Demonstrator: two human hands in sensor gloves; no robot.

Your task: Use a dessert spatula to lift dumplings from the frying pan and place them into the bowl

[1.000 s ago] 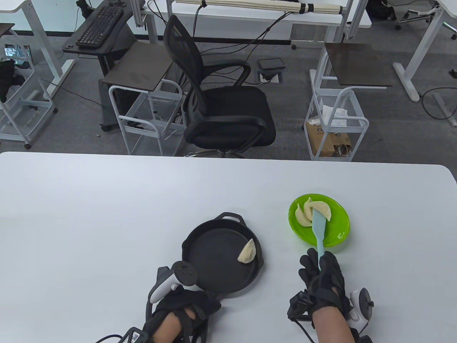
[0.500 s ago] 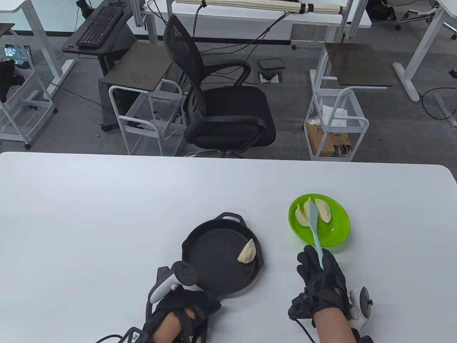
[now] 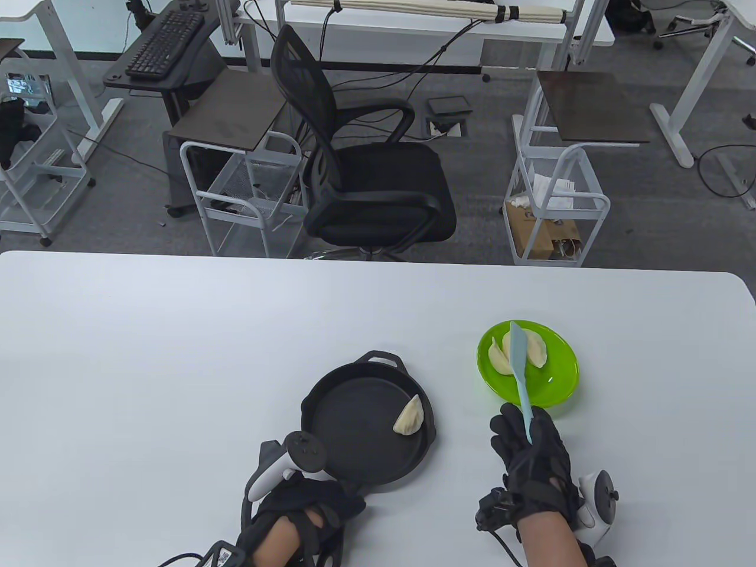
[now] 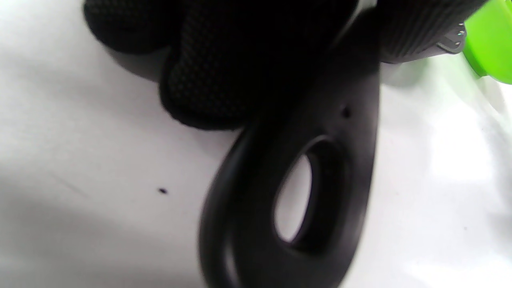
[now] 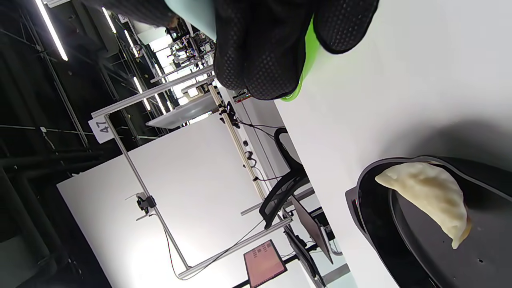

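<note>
A black frying pan (image 3: 354, 431) sits near the table's front with one pale dumpling (image 3: 410, 416) at its right edge, also seen as the dumpling (image 5: 428, 196) in the right wrist view. My left hand (image 3: 310, 508) grips the pan's handle (image 4: 296, 192). Right of the pan stands a green bowl (image 3: 555, 378) holding dumplings (image 3: 534, 348). My right hand (image 3: 531, 455) grips a light blue dessert spatula (image 3: 518, 366), turned on edge, its blade between the dumplings in the bowl.
The white table (image 3: 177, 354) stretches far to the left and back. Beyond its far edge stand a black office chair (image 3: 366, 177) and white wire carts (image 3: 555, 207).
The spatula blade has turned from flat to on edge and slid forward over the bowl. My right hand moved slightly forward. The left hand and pan stayed still.
</note>
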